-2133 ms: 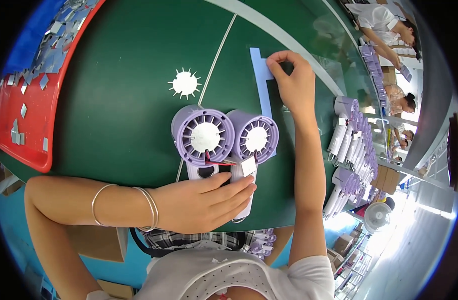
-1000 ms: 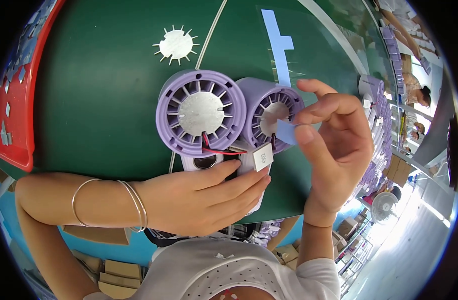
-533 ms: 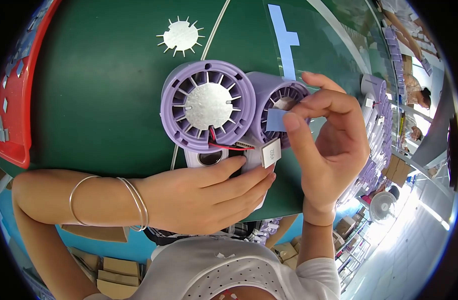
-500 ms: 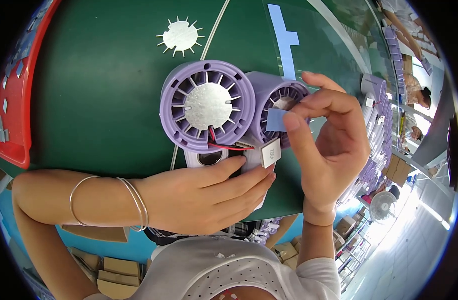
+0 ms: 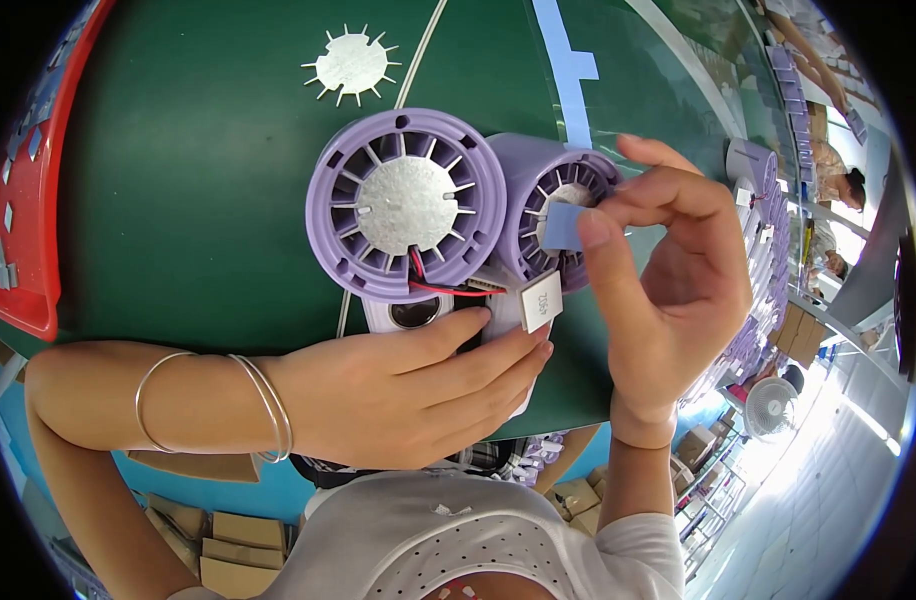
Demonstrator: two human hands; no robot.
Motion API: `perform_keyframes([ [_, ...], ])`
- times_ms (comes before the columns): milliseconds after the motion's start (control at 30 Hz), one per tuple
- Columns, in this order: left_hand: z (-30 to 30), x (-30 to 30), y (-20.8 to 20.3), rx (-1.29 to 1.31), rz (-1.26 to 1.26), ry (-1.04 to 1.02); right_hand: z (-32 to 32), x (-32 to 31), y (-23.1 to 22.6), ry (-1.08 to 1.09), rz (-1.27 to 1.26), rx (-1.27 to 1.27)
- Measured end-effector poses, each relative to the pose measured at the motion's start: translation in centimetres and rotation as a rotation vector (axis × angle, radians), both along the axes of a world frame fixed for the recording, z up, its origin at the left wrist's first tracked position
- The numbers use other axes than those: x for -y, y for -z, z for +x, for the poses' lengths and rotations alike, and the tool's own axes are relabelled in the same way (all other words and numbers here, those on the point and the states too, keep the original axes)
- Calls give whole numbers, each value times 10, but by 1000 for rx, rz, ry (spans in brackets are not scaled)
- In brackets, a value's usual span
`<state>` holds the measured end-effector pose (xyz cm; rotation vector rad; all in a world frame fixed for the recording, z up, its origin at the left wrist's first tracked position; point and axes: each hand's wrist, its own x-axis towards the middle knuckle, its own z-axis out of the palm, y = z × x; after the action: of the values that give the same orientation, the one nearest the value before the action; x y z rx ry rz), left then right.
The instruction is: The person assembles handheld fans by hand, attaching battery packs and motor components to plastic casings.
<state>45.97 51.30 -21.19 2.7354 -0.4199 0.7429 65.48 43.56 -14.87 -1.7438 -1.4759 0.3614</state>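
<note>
A purple two-barrel device with a larger ring-shaped housing (image 5: pixel 323 215) and a smaller housing (image 5: pixel 518 150) lies on the green table. Inside each ring sits a silver disc with radiating fins (image 5: pixel 408 205). My left hand (image 5: pixel 428 390) is wrapped over the device's white lower part (image 5: pixel 378 318), its fingertips near a white square piece (image 5: pixel 541 300). Red and black wires (image 5: pixel 458 291) run from the larger housing toward that piece. Between thumb and forefinger, my right hand (image 5: pixel 678 290) pinches a small blue-grey sticker (image 5: pixel 563 226) in front of the smaller housing's opening.
A loose silver finned disc (image 5: pixel 352 64) lies beyond the device. Blue tape (image 5: pixel 568 70) runs along the table at the back right. At far left stands a red tray (image 5: pixel 33 200) with small grey-blue pieces. More purple parts (image 5: pixel 753 170) line the right side, where other people work.
The device appears slightly higher and further left in view. My right hand, still pinching the sticker, has shifted a little to the right and up. The left hand keeps its hold.
</note>
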Motion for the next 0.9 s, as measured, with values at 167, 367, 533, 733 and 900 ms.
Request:
perform_keyframes([
  [167, 0, 2, 3, 0, -2, -3, 3, 1, 3, -28, 23, 30],
  [367, 0, 4, 4, -5, -14, -9, 2, 2, 4, -24, 24, 28],
  [533, 2, 5, 4, 6, -16, -18, 4, 2, 0, -49, 31, 101],
  [733, 0, 1, 3, 10, -23, -21, -1, -2, -1, -76, 41, 415],
  [900, -5, -4, -12, 21, 30, 20, 19, -6, -16, 263, 156, -55],
])
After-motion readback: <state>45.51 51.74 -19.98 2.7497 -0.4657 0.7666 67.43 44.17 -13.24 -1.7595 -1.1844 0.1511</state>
